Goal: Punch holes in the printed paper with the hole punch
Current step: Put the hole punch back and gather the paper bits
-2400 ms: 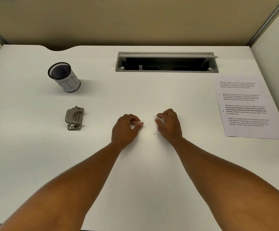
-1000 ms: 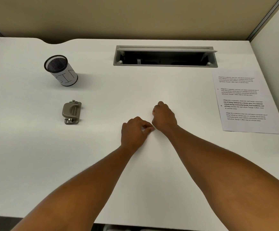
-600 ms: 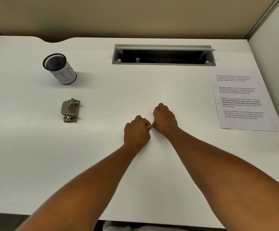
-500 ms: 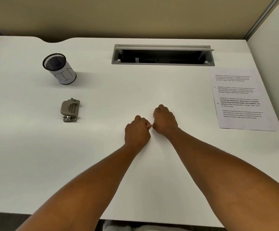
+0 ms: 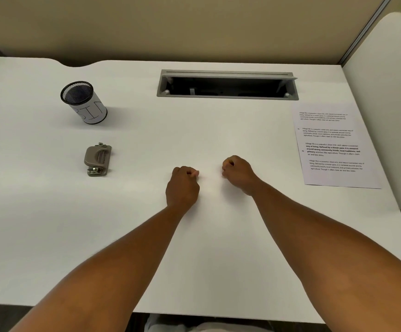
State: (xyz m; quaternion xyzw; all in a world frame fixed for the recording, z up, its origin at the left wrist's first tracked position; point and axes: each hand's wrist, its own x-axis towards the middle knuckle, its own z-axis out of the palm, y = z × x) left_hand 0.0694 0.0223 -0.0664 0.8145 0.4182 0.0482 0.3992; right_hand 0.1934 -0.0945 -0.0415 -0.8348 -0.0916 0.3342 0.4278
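left hand [image 5: 182, 185], right hand [image 5: 237, 173]: being held clenched, contents unseen | paper [image 5: 335, 144]: thin, floppy, best lifted by edge | hole punch [image 5: 97, 159]: rigid, gripped by body

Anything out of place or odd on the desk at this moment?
Nothing spilled or damaged. The mesh cup appears to lean, perhaps from the wide lens. The printed paper lies slightly askew at the desk's right edge, far from the hole punch.

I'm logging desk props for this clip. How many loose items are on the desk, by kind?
Hole punch: 1
Mesh cup labelled BIN: 1
Printed paper sheet: 1
Total: 3
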